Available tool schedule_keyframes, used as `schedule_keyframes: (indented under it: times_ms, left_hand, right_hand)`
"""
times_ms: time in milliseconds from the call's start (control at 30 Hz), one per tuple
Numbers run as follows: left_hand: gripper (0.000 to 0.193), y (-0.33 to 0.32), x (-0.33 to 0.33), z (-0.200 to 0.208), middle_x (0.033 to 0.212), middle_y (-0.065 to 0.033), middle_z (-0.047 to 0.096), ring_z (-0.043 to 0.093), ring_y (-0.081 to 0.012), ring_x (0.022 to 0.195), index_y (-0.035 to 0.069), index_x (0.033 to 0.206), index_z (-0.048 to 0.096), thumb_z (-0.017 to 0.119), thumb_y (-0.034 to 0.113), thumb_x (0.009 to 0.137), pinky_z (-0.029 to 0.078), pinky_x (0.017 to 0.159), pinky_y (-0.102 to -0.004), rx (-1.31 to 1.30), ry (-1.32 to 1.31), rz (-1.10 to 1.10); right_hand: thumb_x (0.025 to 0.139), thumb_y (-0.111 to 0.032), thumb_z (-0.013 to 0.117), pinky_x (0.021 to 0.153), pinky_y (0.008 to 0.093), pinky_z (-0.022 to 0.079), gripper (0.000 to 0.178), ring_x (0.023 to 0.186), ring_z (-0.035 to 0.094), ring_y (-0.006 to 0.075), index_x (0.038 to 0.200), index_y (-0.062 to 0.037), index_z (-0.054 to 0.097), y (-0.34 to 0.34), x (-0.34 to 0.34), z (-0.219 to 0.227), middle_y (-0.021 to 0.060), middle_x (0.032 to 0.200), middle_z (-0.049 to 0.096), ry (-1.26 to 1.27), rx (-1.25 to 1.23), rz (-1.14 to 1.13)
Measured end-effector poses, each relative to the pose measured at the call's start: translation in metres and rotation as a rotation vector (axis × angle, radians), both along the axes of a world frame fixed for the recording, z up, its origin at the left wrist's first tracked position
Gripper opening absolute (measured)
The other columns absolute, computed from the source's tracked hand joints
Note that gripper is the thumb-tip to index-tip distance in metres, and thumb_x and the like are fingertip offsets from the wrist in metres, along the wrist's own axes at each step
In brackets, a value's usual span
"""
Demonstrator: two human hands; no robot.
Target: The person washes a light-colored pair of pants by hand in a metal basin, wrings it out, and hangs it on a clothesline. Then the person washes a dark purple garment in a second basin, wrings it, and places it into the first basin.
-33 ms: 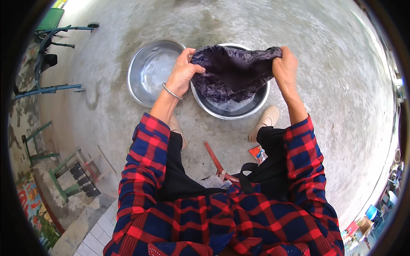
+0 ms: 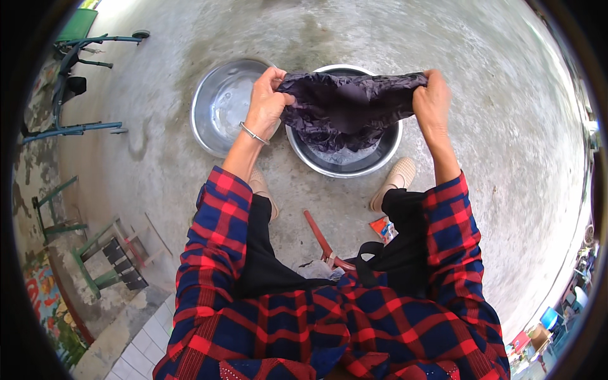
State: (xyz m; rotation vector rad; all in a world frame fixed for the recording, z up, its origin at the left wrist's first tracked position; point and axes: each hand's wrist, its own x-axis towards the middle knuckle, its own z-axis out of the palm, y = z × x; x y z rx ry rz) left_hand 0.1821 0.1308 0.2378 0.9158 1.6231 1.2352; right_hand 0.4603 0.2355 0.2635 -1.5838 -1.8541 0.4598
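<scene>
A dark, crinkled piece of cloth (image 2: pixel 348 104) is stretched between my two hands, over the right-hand metal basin (image 2: pixel 339 172). It looks wet, and its exact kind cannot be made out. My left hand (image 2: pixel 266 101), with a bangle at the wrist, is closed on the cloth's left end, thumb in front. At the opposite end, my right hand (image 2: pixel 433 104) grips the cloth in closed fingers. Below the sagging middle of the cloth, some sudsy water shows in the basin. A second metal basin (image 2: pixel 212 114) stands just left, partly behind my left hand, with a little liquid in it.
Both basins rest on a concrete floor (image 2: pixel 494 126), beyond my beige shoes (image 2: pixel 394 182). A reddish stick-like piece (image 2: pixel 316 234) and an orange packet (image 2: pixel 382 228) lie between my legs. Blue metal frames (image 2: pixel 76 131) and a green stool (image 2: pixel 104 266) stand at left.
My right hand has moved slightly right, and my left hand slightly left. The cloth is pulled wider and straighter along its top edge.
</scene>
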Motion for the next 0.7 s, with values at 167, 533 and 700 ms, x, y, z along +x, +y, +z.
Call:
schedule_keyframes:
  times_ms: [167,533,700]
  left_hand:
    - [0.029,-0.006,-0.03,0.003,0.081,-0.0098,0.059,0.061,-0.0251,0.075,0.005,0.088,0.059,0.064,-0.011,0.064,0.05,0.07,-0.0367,0.124,0.812,0.132]
    - [0.039,-0.006,-0.066,-0.013,0.106,-0.0182,0.069,0.068,-0.0292,0.1,-0.003,0.112,0.055,0.056,0.029,0.091,0.055,0.08,-0.0455,-0.237,-0.299,0.006]
    - [0.029,-0.001,-0.054,-0.023,0.11,-0.0143,0.067,0.068,-0.0281,0.093,0.0,0.117,0.058,0.054,0.016,0.094,0.057,0.08,-0.0476,0.066,-0.766,0.043]
  right_hand:
    - [0.075,0.0,0.051,0.077,0.0521,0.047,0.046,0.088,0.063,0.0446,0.119,-0.0087,0.055,0.013,0.024,0.001,0.0264,0.083,0.065,-0.296,0.076,-0.041]
    - [0.077,0.013,0.044,0.057,0.0227,0.052,0.04,0.068,0.065,0.0114,0.103,-0.0016,0.071,0.012,0.023,0.031,0.0068,0.084,0.068,0.822,-0.622,0.15]
    - [0.079,0.01,0.045,0.059,0.0223,0.053,0.038,0.068,0.065,0.0104,0.103,-0.0031,0.071,0.012,0.022,0.028,0.0071,0.086,0.069,0.925,-0.653,0.123]
